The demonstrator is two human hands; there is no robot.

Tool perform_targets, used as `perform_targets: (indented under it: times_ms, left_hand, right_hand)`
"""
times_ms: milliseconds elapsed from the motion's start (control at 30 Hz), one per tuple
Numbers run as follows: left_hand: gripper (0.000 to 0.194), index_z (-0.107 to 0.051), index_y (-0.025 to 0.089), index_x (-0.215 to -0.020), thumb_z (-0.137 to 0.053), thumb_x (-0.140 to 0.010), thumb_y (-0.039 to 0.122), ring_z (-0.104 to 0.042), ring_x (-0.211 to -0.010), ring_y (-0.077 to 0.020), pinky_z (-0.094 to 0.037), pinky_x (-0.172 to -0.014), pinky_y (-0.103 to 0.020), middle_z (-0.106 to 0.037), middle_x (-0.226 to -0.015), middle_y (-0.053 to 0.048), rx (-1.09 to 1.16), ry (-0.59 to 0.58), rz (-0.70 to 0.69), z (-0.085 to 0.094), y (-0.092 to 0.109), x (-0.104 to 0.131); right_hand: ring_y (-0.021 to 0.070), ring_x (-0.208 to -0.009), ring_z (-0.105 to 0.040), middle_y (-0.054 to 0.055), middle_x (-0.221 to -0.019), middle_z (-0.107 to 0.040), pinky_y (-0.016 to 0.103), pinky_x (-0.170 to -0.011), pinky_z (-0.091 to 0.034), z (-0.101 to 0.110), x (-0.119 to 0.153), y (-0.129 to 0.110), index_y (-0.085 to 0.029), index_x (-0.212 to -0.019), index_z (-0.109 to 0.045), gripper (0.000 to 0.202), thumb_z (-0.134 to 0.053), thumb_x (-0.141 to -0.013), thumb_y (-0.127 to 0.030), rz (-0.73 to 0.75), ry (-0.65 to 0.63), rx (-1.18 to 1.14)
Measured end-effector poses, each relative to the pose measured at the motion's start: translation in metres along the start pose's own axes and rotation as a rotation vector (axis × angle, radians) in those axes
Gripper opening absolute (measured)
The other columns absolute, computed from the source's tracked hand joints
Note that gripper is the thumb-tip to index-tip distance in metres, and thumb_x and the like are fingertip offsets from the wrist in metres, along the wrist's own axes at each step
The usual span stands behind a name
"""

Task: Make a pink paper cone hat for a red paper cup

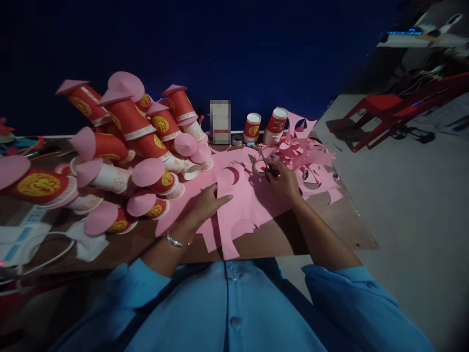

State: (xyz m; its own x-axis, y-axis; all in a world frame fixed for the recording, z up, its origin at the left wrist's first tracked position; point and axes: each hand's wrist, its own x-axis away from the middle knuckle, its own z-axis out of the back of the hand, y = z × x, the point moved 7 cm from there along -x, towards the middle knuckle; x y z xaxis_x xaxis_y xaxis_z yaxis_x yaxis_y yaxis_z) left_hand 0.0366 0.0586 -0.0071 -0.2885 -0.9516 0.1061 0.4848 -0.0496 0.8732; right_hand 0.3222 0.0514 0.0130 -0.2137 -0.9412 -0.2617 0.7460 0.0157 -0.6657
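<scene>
Seated or standing at the front edge of the tabletop point(353, 232); which of the two, cannot tell.

Left hand point(207, 204): fingers grasping the left edge of a cut-out pink paper sheet point(234, 208), thumb across its top face. Sheet lies mid-tabletop over more pink paper, its lower strip reaching the front edge. Right hand point(284, 180): fingers closed around the handles of scissors point(261, 155), blades pointing toward the back edge, just right of the sheet. Whether they touch paper, cannot tell.

Toward the left end: a heap of red-and-white paper cups topped with pink cones point(124, 115). Pink offcuts point(304, 159) near the back right corner.

Step in hand, my reading: cutting shapes from pink paper, between snips. Next move would call for turning an uncut patch toward the blades, left hand keeping the sheet taut, fingers clear of the cut line.
</scene>
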Motion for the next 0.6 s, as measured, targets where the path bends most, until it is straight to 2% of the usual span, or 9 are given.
perform_targets:
  times_ms: [100,167,267,367,500,600]
  left_hand:
    - [0.032,-0.073,0.021,-0.1,-0.078,-0.078,0.043,-0.076,-0.105,-0.0304,-0.061,-0.09,-0.044,-0.081,-0.109,-0.01,0.066,-0.033,-0.003,-0.006,0.003,-0.001]
    - [0.029,-0.072,0.02,-0.096,-0.075,-0.078,0.042,-0.075,-0.106,-0.0303,-0.06,-0.094,-0.045,-0.081,-0.107,-0.01,0.105,0.008,-0.021,-0.001,0.01,-0.001]
    - [0.034,-0.07,0.018,-0.098,-0.075,-0.078,0.046,-0.076,-0.1,-0.0302,-0.061,-0.092,-0.045,-0.08,-0.103,-0.011,0.138,0.118,-0.033,0.015,0.023,0.001]
    - [0.029,-0.07,0.018,-0.094,-0.073,-0.08,0.044,-0.075,-0.098,-0.0282,-0.061,-0.095,-0.044,-0.08,-0.098,-0.009,0.122,0.175,-0.129,0.033,0.043,0.004]
    - [0.032,-0.072,0.017,-0.102,-0.074,-0.082,0.042,-0.073,-0.113,-0.0287,-0.056,-0.106,-0.045,-0.08,-0.117,-0.012,0.079,0.256,-0.229,0.056,0.061,0.007]
    - [0.033,-0.073,0.015,-0.098,-0.073,-0.085,0.045,-0.075,-0.102,-0.0281,-0.059,-0.098,-0.043,-0.081,-0.106,-0.012,-0.002,0.3,-0.238,0.068,0.065,0.009]
  right_hand:
    - [0.0273,-0.101,-0.077,0.013,-0.114,-0.08,0.041,-0.088,-0.061,0.001,0.0,0.0,-0.02,-0.132,-0.071,0.044,-0.062,-0.089,-0.024,0.005,0.013,-0.032]
    - [0.0272,-0.097,-0.076,0.013,-0.114,-0.08,0.04,-0.084,-0.062,0.003,0.0,-0.001,-0.019,-0.13,-0.071,0.044,-0.062,-0.087,-0.025,0.007,0.038,-0.055]
    - [0.0262,-0.092,-0.075,0.013,-0.113,-0.08,0.039,-0.08,-0.061,0.011,0.001,-0.006,-0.018,-0.128,-0.071,0.043,-0.063,-0.087,-0.029,0.03,0.077,-0.079]
    - [0.0243,-0.088,-0.073,0.012,-0.112,-0.079,0.036,-0.076,-0.059,0.021,0.004,-0.017,-0.019,-0.13,-0.07,0.044,-0.062,-0.089,-0.032,0.057,0.111,-0.068]
    - [0.0216,-0.082,-0.07,0.01,-0.106,-0.078,0.033,-0.071,-0.058,0.037,0.013,-0.037,-0.019,-0.13,-0.068,0.043,-0.06,-0.091,-0.036,0.102,0.149,-0.123]
    - [0.0207,-0.083,-0.07,0.009,-0.106,-0.077,0.033,-0.072,-0.059,0.046,0.026,-0.051,-0.021,-0.129,-0.069,0.042,-0.06,-0.091,-0.037,0.125,0.148,-0.195]
